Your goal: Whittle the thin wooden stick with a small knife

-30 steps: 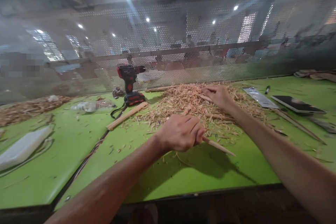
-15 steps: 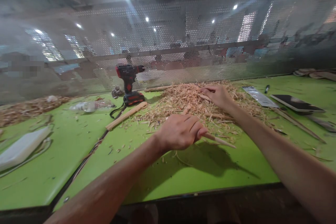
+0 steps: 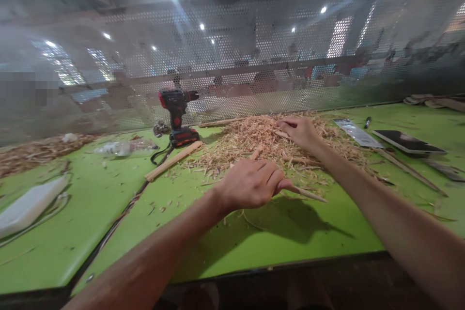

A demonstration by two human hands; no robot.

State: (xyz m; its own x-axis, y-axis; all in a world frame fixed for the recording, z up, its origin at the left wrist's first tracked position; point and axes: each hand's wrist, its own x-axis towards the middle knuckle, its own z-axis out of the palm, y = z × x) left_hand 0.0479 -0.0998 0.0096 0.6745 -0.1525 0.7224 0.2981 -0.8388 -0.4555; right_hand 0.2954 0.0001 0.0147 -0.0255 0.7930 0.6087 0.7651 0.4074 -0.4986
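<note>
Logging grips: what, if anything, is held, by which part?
Left hand: pale tapered wooden stick, gripped behind its tip. Right hand: at pale curly wood shavings; hold unclear.

On the table [image 3: 308,252], wood shavings [image 3: 245,135] lie at twelve o'clock — drill [image 3: 177,111] at eleven, flat device [image 3: 409,141] at two, partition [image 3: 232,34] behind all.

I see a lime-green tabletop [image 3: 319,251], a pale tan stick [image 3: 309,194] and straw-coloured shavings [image 3: 247,133] mid-frame, a black-and-red drill [image 3: 177,106] left of centre, and grey, dot-perforated mesh [image 3: 274,77] across the upper frame.
</note>
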